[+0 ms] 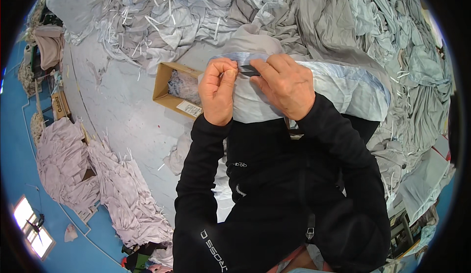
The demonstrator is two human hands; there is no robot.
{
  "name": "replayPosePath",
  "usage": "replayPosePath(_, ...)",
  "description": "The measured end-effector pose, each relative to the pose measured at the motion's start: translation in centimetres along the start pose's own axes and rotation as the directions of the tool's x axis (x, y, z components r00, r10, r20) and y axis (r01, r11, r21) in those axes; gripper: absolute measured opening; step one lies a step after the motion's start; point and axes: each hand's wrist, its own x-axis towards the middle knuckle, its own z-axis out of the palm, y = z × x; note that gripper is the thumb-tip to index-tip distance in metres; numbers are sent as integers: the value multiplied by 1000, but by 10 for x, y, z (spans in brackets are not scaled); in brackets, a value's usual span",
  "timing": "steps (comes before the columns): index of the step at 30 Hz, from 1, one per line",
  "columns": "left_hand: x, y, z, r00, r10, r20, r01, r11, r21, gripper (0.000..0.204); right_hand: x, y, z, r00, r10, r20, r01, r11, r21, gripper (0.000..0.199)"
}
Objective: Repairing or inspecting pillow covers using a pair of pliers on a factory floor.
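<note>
My left hand (218, 91) is closed in a pinch at the edge of a pale blue-grey piece of cloth (257, 107) spread in front of my body. Between the fingers of my right hand (290, 87) is a small pair of dark thread snips (248, 70), its pointed end directed at the left fingertips. Whether a thread lies in the left pinch is too small to make out. Just left of the left hand, an open cardboard box (162, 82) holds a crumpled clear plastic bag (182, 87) with small contents I cannot identify.
Large heaps of grey and bluish cloth (324, 17) with white strips cover the table's far side and right. Pinkish-grey cloth piles (68, 165) lie to the left beyond the pale tabletop (117, 111). The floor (29, 165) is blue.
</note>
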Motion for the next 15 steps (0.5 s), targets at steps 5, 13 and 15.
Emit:
replayPosePath(5,-1,1,3,1000,-3,-5,3,1000,6,4,2,-5,-2,999,-37,17,39,996,-80,35)
replayPosePath(13,-2,-3,4,1000,12,-8,-12,1000,7,5,3,-5,-1,997,-71,16,73,985,-154,31)
replayPosePath(15,-1,-4,3,1000,21,1,-21,999,30,5,2,-4,-1,997,-70,18,72,985,-157,30)
